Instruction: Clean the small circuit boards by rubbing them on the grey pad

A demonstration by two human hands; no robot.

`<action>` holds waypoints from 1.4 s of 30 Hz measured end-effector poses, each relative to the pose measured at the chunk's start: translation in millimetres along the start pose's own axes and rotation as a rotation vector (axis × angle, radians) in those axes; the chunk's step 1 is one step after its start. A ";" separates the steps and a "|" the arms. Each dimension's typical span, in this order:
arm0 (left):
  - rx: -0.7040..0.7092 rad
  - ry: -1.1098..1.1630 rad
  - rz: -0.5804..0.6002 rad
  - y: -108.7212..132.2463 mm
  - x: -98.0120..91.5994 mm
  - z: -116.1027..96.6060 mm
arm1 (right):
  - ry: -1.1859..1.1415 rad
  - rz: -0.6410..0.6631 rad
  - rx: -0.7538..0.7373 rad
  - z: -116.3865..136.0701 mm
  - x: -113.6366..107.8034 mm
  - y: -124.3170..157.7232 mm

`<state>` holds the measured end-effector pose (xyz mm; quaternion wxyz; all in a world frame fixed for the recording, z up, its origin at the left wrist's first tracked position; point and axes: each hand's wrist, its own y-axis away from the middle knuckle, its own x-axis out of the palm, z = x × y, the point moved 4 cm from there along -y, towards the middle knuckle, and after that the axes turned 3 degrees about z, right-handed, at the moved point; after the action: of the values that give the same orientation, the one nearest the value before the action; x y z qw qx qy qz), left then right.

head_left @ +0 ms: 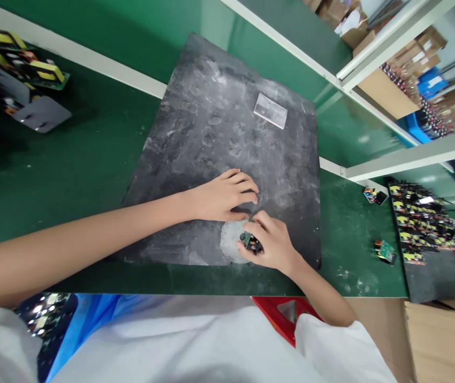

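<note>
My right hand is closed around a small green circuit board with dark components, partly hidden by the fingers. Beneath it, a pale grey round patch shows on the black mat. Just above and to the left, my left hand lies over the mat with its fingers stretched out; its thumb reaches close to the board and the right fingertips. Whether the thumb touches the board cannot be made out. Farther back on the mat lies a flat whitish rectangular piece.
Circuit assemblies with yellow parts and grey plates stand at the left. Two loose boards sit right of the mat, beside a black tray of boards. A metal frame rises there. A cardboard box stands below.
</note>
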<state>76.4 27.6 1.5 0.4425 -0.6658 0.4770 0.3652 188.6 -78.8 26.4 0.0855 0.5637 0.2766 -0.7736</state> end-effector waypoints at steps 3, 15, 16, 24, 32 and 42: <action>-0.002 0.001 -0.001 -0.4 -0.4 -0.1 | -0.021 -0.017 0.023 -2.1 -0.5 0.6; -0.010 0.024 0.002 -0.2 -0.9 0.4 | -0.011 -0.019 -0.015 11.4 2.4 2.7; -0.010 0.025 0.004 -0.2 -0.9 0.4 | 0.003 -0.029 -0.010 11.5 2.0 2.6; -0.012 0.039 0.008 -0.1 -1.1 0.5 | -0.052 -0.008 -0.021 5.5 2.1 2.7; -0.012 0.029 0.018 -0.4 -0.6 0.3 | -0.072 0.019 -0.101 11.0 2.9 2.8; -0.006 0.017 0.010 0.3 -1.5 -0.7 | -0.083 0.021 -0.097 10.4 2.0 1.2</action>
<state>75.7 27.4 3.0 0.4345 -0.6680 0.4828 0.3632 179.9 -84.9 26.3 0.1320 0.5293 0.3039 -0.7810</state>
